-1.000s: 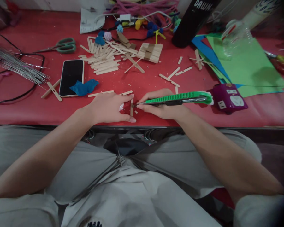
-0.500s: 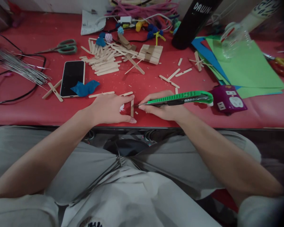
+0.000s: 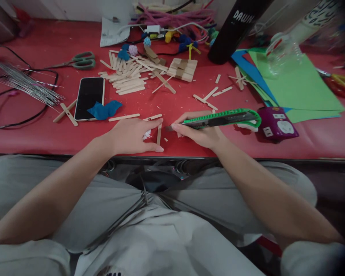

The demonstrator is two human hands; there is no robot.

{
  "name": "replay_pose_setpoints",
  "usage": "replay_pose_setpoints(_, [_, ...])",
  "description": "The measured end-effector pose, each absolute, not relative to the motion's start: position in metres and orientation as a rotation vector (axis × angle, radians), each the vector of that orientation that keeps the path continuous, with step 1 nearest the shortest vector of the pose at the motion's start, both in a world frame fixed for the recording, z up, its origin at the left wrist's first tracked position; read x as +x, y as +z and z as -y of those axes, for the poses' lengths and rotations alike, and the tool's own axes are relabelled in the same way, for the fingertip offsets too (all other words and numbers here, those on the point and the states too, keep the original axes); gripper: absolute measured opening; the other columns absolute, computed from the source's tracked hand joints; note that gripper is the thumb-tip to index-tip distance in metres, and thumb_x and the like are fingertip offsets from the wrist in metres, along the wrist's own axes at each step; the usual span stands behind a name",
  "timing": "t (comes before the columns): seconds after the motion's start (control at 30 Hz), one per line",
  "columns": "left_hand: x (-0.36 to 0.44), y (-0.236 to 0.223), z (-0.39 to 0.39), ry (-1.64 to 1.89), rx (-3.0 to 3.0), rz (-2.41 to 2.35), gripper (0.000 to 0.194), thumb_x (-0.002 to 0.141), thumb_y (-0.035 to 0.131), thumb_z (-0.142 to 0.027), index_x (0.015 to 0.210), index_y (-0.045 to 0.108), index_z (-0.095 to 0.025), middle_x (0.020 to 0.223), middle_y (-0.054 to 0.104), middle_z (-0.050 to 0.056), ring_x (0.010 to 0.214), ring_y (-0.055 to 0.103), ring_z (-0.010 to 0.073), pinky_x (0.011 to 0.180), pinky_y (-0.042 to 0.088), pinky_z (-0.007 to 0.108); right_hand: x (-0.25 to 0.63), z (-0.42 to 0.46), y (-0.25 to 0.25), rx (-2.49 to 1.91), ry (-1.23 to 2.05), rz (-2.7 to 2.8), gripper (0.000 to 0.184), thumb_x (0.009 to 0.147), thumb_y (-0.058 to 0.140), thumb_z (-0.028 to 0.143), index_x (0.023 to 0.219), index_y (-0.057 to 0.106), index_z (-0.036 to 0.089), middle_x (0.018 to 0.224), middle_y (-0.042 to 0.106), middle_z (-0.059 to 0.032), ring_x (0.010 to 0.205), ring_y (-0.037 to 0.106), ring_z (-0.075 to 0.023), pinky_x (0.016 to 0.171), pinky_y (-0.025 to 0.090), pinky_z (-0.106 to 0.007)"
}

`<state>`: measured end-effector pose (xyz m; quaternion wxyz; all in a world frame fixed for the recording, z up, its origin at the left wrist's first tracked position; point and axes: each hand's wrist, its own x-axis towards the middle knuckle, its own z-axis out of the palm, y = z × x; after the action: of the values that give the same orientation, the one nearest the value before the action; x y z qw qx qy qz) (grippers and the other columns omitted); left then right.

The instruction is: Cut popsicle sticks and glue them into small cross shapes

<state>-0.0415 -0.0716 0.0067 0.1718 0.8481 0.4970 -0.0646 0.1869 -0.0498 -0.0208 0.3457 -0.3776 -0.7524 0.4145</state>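
Head view: near centre of frame, we are pinning stick (image 3: 159, 135) at both ends with left hand (image 3: 129, 136), thumb and forefinger spread, apparently for steadiness. With right hand (image 3: 203, 134) we are gripping cutter (image 3: 224, 119), fingers closed pen-like, likely for control, pointing blade (image 3: 169, 128) toward stick, just apart.

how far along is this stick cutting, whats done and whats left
Partway, by the look of it. Done: a few notched sticks lie right of the pile. In hand: the left hand steadies a short stick; the right hand holds the green cutter. Left: perhaps the pile of sticks, seemingly mostly uncut.
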Motion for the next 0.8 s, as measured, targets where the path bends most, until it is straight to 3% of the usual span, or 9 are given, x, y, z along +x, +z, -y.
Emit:
replay_pose_setpoints(0.1, [-0.040,0.007,0.078,-0.171,2.432,-1.424,0.079,0.087,0.049,-0.068,0.153,0.038,-0.025,0.138,0.063,0.007,0.122,0.061,0.0280,0.096,0.048,0.035,0.186,0.050,-0.022,-0.988,1.088,1.944,0.017,0.085,0.070,0.036,0.079,0.071,0.020,0.058,0.068,0.0015,0.052,0.061,-0.0122,0.053,0.047,-0.024])
replay_pose_setpoints(0.2, [-0.040,0.007,0.083,-0.134,2.448,-1.447,0.074,0.088,0.050,-0.064,0.151,0.041,-0.025,0.141,0.061,0.007,0.126,0.059,0.0267,0.096,0.048,0.034,0.186,0.049,-0.024,-0.991,1.089,1.937,0.020,0.085,0.070,0.038,0.079,0.072,0.019,0.057,0.068,0.0014,0.052,0.060,-0.0119,0.054,0.047,-0.024])
replay_pose_setpoints(0.53, [-0.038,0.011,0.076,-0.247,2.387,-1.477,0.086,0.083,0.052,-0.071,0.154,0.034,-0.027,0.131,0.066,0.010,0.119,0.063,0.0326,0.089,0.050,0.037,0.185,0.049,-0.023,-0.981,1.094,1.998,0.019,0.085,0.071,0.038,0.083,0.073,0.019,0.057,0.067,0.0019,0.050,0.059,-0.0113,0.052,0.047,-0.024])
replay_pose_setpoints(0.8, [-0.039,0.008,0.075,-0.230,2.418,-1.468,0.088,0.082,0.048,-0.075,0.154,0.033,-0.027,0.130,0.066,0.011,0.116,0.063,0.0326,0.087,0.049,0.037,0.176,0.049,-0.020,-0.974,1.039,1.986,0.018,0.083,0.073,0.038,0.083,0.074,0.020,0.073,0.074,-0.0014,0.065,0.069,-0.0148,0.063,0.054,-0.025])
